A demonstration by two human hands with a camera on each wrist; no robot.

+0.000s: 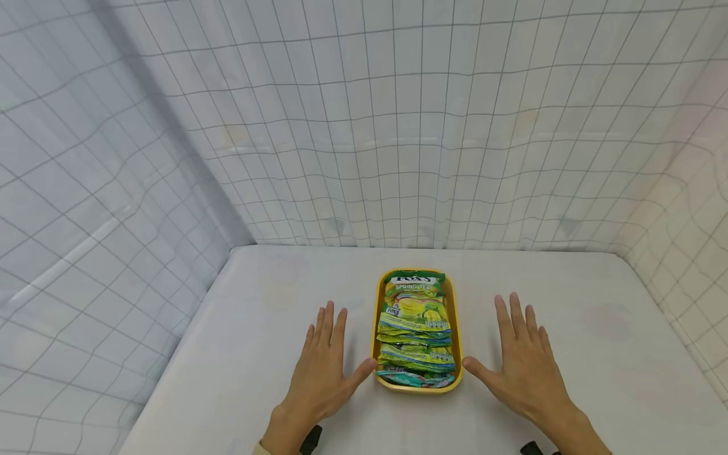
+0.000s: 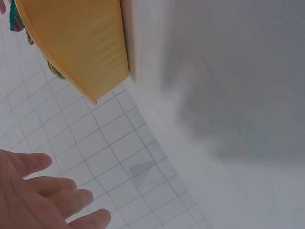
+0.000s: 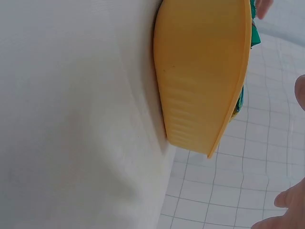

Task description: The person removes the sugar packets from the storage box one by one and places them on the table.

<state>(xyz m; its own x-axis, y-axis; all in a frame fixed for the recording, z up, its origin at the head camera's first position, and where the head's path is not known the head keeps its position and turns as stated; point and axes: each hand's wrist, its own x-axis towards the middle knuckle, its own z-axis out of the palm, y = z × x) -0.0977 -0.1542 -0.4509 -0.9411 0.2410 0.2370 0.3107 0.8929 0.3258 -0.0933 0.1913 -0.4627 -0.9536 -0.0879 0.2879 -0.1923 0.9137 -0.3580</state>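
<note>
A yellow plastic basket (image 1: 419, 390) stands upright on the white table, filled with several flat packets (image 1: 418, 322) in green and yellow wrappers. The topmost packet reads FOX'S SPRING TEA, and a teal packet (image 1: 415, 378) lies at the near end. To the basket's left, my left hand (image 1: 321, 379) has its fingers straight and its thumb tip close to the rim. My right hand (image 1: 523, 373) mirrors it on the other side, thumb tip near the rim; whether either thumb touches is unclear. Both wrist views show the basket's side wall (image 2: 81, 43) with the fingers apart from it.
The white table (image 1: 256, 303) extends around the basket. White sheets with a grey grid (image 1: 398, 126) hang behind it and along both sides. Dark straps (image 1: 309, 439) show at the wrists.
</note>
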